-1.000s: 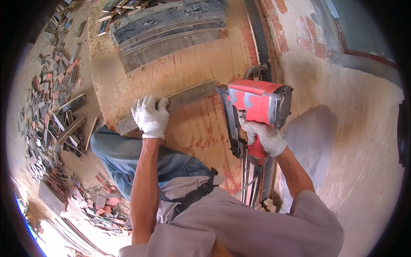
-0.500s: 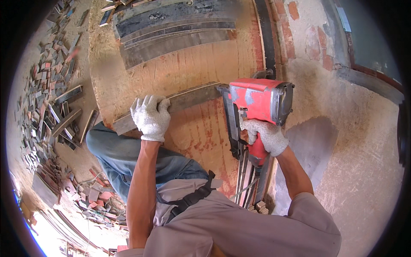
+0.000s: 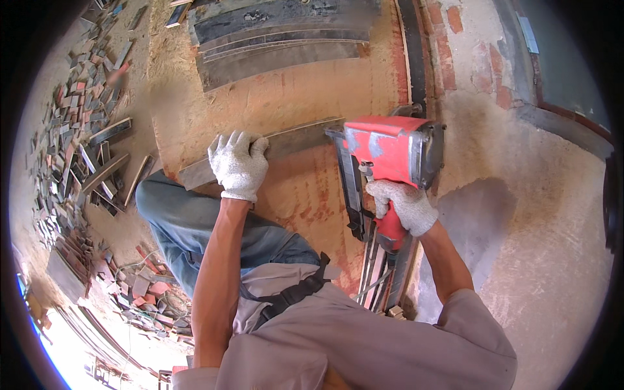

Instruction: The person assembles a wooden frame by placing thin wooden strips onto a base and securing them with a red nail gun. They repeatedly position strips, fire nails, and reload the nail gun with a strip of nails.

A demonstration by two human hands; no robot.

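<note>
My left hand (image 3: 239, 166), in a pale knit glove, is closed over a long dark wooden strip (image 3: 299, 140), its fingers bent across the far edge. In my gloved right hand (image 3: 404, 205) is the handle of a red nail gun (image 3: 383, 151) with a worn body and a black slanted magazine. The nose of the gun reaches the right end of the strip, and its body hides what lies under it. Whether the nose touches the wood, I cannot tell. The strip lies on a tan board (image 3: 305, 188) with reddish stains.
Several dark planks (image 3: 279, 49) lie at the board's far side. Wood offcuts (image 3: 81, 117) are heaped over the floor to the left. Long narrow strips (image 3: 377, 273) run beneath the gun toward me, beside a hose. A rough wall (image 3: 481, 58) with exposed brick stands at the far right.
The view has shifted slightly, with the board and strip appearing farther right and up. My left hand stays on the strip. The nail gun has moved a little left relative to the strip.
</note>
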